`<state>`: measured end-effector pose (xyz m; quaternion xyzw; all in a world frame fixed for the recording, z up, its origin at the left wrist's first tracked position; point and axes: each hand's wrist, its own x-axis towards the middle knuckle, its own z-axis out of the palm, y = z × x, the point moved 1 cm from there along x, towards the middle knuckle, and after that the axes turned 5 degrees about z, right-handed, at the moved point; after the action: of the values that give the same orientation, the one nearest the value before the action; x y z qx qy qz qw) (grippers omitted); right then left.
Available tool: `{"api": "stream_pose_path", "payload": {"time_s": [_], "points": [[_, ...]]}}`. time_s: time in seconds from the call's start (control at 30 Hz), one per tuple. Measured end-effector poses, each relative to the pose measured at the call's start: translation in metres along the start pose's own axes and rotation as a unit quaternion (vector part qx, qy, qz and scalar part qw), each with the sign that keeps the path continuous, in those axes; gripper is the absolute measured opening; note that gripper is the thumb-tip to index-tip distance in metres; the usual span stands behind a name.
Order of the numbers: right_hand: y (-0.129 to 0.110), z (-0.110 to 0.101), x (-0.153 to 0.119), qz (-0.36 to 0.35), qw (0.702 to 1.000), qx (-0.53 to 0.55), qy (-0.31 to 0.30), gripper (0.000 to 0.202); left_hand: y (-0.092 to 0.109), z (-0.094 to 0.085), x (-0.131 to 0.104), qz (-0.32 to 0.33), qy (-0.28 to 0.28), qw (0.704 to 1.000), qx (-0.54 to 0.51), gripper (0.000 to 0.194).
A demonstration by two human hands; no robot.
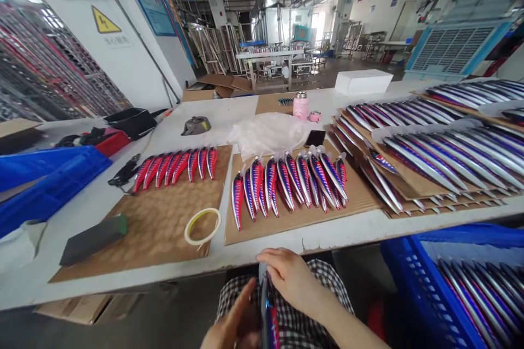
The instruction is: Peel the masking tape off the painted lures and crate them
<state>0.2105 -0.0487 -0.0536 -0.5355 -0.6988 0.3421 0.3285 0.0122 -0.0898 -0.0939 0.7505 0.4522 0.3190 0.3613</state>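
A dark-backed fishing lure [267, 311] with red and blue sides is held upright over my lap, its clear lip at the top. My left hand [235, 319] is at its lower body, one digit stretched upward and the other fingers partly hidden behind it. My right hand [292, 278] is closed at the lip end, with its fingertips bent over the top. Beyond my hands, several red, blue and silver lures [286, 182] lie on a cardboard sheet [245, 235]. A shorter row of red lures [176, 168] rests on the brown cardboard [151, 223] to the left.
A tape roll [188, 234] and a dark grey block [94, 240] lie front left. Stacked cardboard layers of long lures [434, 158] fill the right. A blue crate [409, 278] of lures stands below the edge. Farther back are a plastic bag [268, 133] and pink bottle [300, 106].
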Motion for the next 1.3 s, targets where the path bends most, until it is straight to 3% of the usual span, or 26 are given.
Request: {"api": "stream_pose_path", "payload": {"time_s": [0.13,0.23,0.33,0.47,0.73,0.93,1.1,1.3], "points": [[0.002,0.0,-0.003,0.008,0.999,0.035,0.008,0.033,0.008,-0.023,0.044,0.129,-0.009,0.989,0.071,0.055],[0.0,-0.006,-0.002,0.003,0.999,0.049,-0.004,0.027,0.02,-0.023,0.072,0.232,-0.08,0.961,0.127,0.055],[-0.001,-0.013,0.0,-0.011,0.998,0.051,-0.033,0.028,0.028,-0.018,0.084,0.259,-0.107,0.949,0.143,0.052],[-0.001,-0.016,0.0,-0.024,0.997,0.047,-0.054,0.032,0.023,-0.011,0.081,0.237,-0.061,0.957,0.154,0.051],[0.005,0.001,0.0,0.042,0.996,-0.073,0.003,0.018,-0.012,0.016,0.06,0.12,0.067,0.99,0.038,0.051],[0.004,0.001,0.001,0.043,0.994,-0.102,0.0,0.018,-0.004,0.009,0.056,0.091,0.119,0.989,0.012,0.02],[0.002,-0.002,0.002,0.044,0.995,-0.084,-0.009,0.021,0.01,-0.008,0.058,0.098,0.049,0.994,-0.001,0.018],[0.007,0.001,0.001,0.036,0.996,-0.079,-0.001,0.02,0.009,-0.008,0.064,0.031,-0.022,0.999,-0.03,0.021]]}}
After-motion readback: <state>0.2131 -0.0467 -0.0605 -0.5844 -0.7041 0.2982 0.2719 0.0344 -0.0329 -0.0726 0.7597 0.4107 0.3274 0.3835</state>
